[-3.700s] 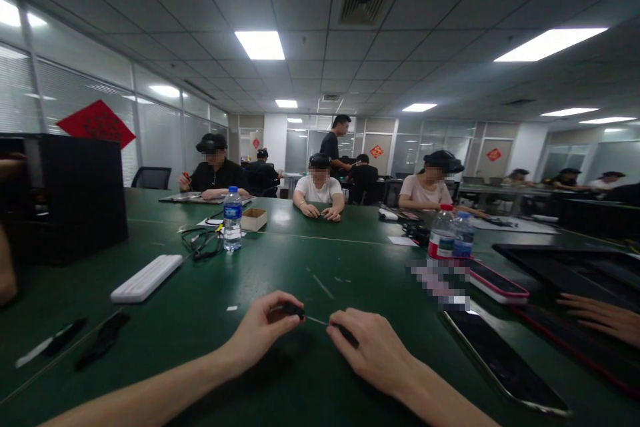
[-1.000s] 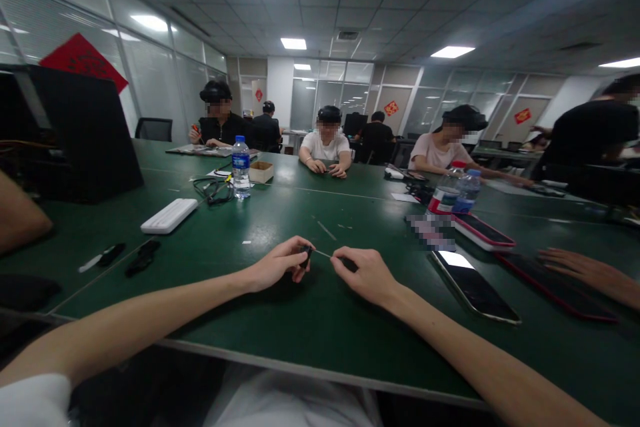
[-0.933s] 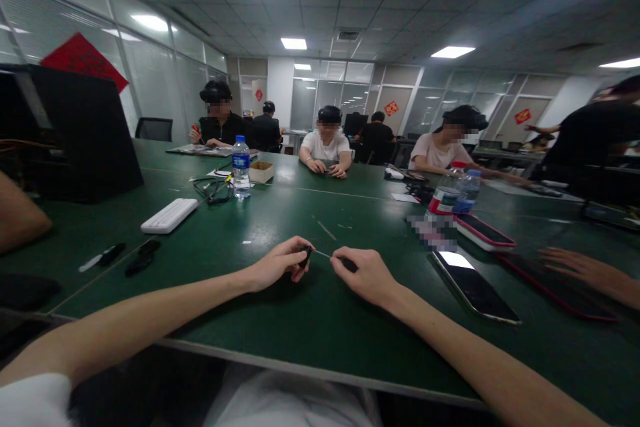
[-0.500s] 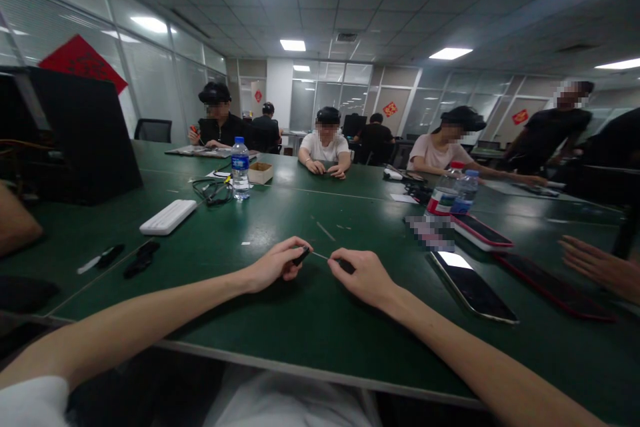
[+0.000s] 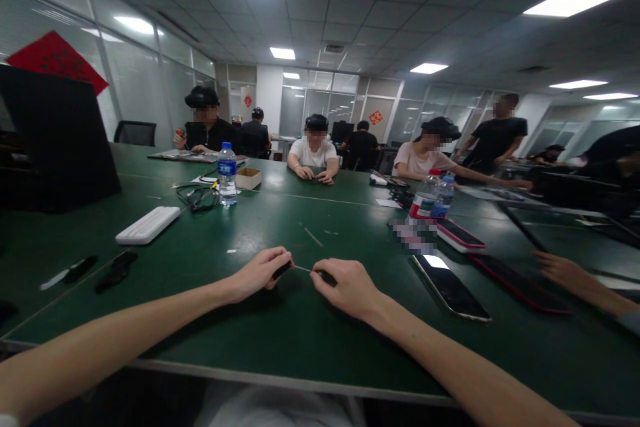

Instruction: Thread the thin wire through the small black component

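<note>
My left hand (image 5: 260, 275) is closed, with thumb and fingers pinching a small black piece (image 5: 281, 271) just above the green table (image 5: 280, 340). To its right, my right hand (image 5: 347, 287) wraps round a black-handled tool with a thin metal shaft (image 5: 303, 269). The shaft spans the short gap between both hands, pointing at the black piece. Whether its tip enters the piece or only touches it, I cannot tell. Fingers cover most of the handle.
Right of my hands lie a phone (image 5: 453, 288), a dark red-edged phone (image 5: 517, 283) and bottles (image 5: 425, 197). Left are a white power bank (image 5: 149, 225), black straps (image 5: 116, 271), cables (image 5: 197, 197) and an open box (image 5: 249, 178). Another person's hand (image 5: 565, 273) rests at right.
My view has turned slightly right, so the table things sit further left. Both hands keep their grips and spacing. The standing person in the background has moved left.
</note>
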Tool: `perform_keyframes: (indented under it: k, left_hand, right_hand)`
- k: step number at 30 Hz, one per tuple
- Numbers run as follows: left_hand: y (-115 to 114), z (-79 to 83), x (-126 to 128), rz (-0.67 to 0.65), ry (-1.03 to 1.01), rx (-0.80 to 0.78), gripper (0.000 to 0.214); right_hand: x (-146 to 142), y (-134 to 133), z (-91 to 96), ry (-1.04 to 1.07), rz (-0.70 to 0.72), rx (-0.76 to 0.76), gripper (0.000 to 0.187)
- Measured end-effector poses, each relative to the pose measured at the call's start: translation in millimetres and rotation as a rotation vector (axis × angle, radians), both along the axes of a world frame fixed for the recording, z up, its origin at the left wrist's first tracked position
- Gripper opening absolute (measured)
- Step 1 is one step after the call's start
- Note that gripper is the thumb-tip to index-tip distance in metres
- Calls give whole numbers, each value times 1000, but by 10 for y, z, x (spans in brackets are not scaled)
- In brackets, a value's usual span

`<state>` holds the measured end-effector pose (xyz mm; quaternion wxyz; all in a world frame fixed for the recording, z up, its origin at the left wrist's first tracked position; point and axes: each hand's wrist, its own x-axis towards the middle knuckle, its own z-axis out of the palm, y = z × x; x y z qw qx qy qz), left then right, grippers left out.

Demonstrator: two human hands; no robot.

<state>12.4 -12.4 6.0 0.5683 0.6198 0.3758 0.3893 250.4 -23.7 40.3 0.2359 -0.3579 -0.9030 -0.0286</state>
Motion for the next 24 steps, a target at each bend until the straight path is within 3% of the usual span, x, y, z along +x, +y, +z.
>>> perform_keyframes:
  k: [10,24]
  left_hand:
    - [-25,20,-19,-18,-31,-8,32]
    - [-10,39,-24,-39,6,-41,39]
  right_hand:
    - [-19,-39,6,-33,-10,15,21]
    - [-7,-38,5,-55,22,-11,23]
